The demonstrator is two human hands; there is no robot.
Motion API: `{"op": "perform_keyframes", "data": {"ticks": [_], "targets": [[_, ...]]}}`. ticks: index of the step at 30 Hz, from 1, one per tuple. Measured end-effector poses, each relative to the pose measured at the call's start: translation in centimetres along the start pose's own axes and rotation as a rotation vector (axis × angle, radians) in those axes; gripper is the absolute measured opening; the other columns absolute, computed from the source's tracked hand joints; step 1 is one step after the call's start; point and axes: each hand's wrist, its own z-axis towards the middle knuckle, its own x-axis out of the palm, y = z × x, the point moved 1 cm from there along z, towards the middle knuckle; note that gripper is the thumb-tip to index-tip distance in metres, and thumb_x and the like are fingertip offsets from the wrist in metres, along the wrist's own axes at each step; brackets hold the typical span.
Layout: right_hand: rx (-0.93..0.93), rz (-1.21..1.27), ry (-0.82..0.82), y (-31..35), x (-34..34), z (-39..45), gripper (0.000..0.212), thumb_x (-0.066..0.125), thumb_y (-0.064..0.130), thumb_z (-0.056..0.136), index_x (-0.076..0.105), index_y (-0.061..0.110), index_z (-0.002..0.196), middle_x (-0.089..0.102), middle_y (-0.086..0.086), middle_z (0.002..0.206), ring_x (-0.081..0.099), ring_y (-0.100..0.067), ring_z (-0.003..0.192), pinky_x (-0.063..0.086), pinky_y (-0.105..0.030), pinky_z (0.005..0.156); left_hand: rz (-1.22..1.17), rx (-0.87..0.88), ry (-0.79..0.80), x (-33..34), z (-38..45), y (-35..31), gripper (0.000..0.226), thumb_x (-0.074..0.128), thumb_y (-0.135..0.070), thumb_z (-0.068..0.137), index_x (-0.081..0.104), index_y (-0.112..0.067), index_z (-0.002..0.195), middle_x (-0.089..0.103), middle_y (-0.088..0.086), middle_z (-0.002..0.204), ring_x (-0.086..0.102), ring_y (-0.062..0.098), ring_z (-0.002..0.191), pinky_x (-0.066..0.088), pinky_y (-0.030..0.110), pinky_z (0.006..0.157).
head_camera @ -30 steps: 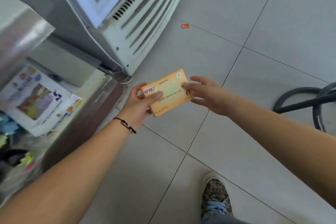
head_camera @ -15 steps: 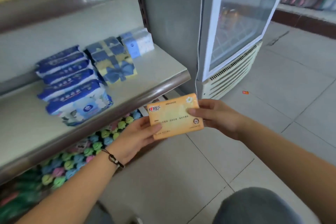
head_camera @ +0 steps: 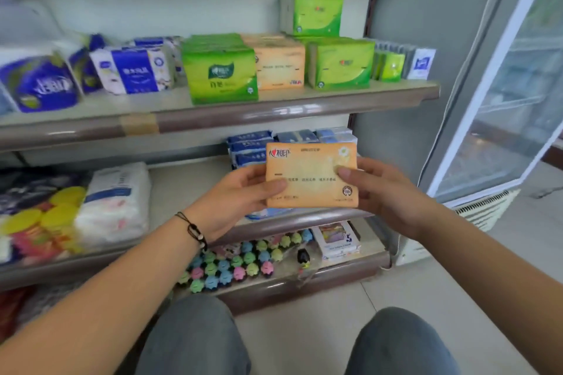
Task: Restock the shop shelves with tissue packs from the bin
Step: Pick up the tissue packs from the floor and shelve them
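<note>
One pack in hand, not yet shelved.

I see my left hand [head_camera: 240, 192] and right hand [head_camera: 380, 192] pinching the flat orange plastic tissue pack [head_camera: 310, 175] by its side edges, before the middle shelf's front edge [head_camera: 304, 218]; matching orange packs [head_camera: 280, 65] sit right of centre on the top shelf [head_camera: 274, 111], probably its destination. The bin is out of view.

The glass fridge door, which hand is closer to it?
Right. The right hand grips the orange tissue pack on the side toward the fridge door; the left hand holds the far edge.
</note>
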Motion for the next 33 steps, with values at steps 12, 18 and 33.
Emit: {"op": "perform_keyframes", "data": {"ticks": [12,18,33], "targets": [[-0.184,-0.050,0.065,8.2,6.5,-0.3,0.046,0.071,0.029,0.079,0.066,0.010,0.120,0.074,-0.010,0.113,0.071,-0.027,0.102,0.055,-0.040,0.094,0.031,0.211,-0.102,-3.0,-6.4,-9.0,0.048,0.070,-0.026,0.075,0.063,-0.011,0.120,0.074,0.003,0.114,0.070,0.017,0.106,0.057,0.028,0.089],[-0.217,-0.055,0.062,10.1,6.7,0.0,0.043,0.071,0.028,0.079,0.066,0.014,0.119,0.075,-0.006,0.111,0.072,-0.025,0.100,0.057,-0.034,0.087,0.023,0.231,-0.120,-3.1,-5.6,-10.7,0.049,0.071,-0.025,0.074,0.063,-0.012,0.121,0.074,0.003,0.114,0.071,0.018,0.104,0.059,0.024,0.081],[-0.159,-0.148,-0.024,13.4,1.6,6.4,0.051,0.074,0.006,0.085,0.052,0.019,0.130,0.070,-0.010,0.117,0.074,-0.023,0.095,0.060,-0.035,0.078,0.065,0.209,-0.135,-2.5,3.4,-11.8,0.055,0.075,-0.025,0.072,0.062,-0.011,0.124,0.072,0.004,0.118,0.070,0.018,0.106,0.057,0.033,0.091]]}}
